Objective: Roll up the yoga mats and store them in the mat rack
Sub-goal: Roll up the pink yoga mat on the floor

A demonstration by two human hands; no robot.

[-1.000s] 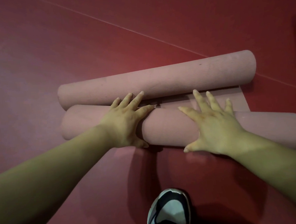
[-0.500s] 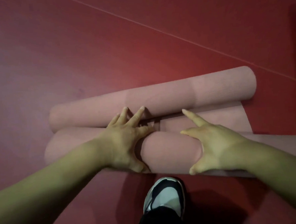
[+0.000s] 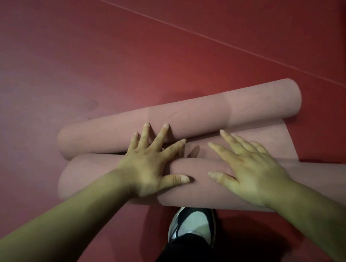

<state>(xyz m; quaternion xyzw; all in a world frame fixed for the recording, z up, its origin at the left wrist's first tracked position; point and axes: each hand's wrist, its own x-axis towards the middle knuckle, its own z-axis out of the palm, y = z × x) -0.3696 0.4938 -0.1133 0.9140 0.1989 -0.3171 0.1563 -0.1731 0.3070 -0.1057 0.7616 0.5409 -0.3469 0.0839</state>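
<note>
Two pink yoga mat rolls lie side by side on the red floor. The far roll (image 3: 197,115) is a full cylinder. The near roll (image 3: 199,191) runs off to the right, and a short flat strip of mat (image 3: 269,141) still lies between the two. My left hand (image 3: 150,166) rests on the near roll with fingers spread; its fingertips touch the far roll and its thumb lies along the near one. My right hand (image 3: 250,171) lies palm down on the near roll, fingers apart, reaching over the strip. No mat rack is in view.
My black-and-white shoe (image 3: 193,224) and dark trouser leg (image 3: 184,254) stand right behind the near roll. The red floor (image 3: 84,65) stretches away ahead and to the left, crossed by a thin diagonal seam (image 3: 223,42).
The near roll has turned forward toward the far roll, narrowing the flat strip. My right hand went from clasping the roll to lying flat on top; my left hand slid forward.
</note>
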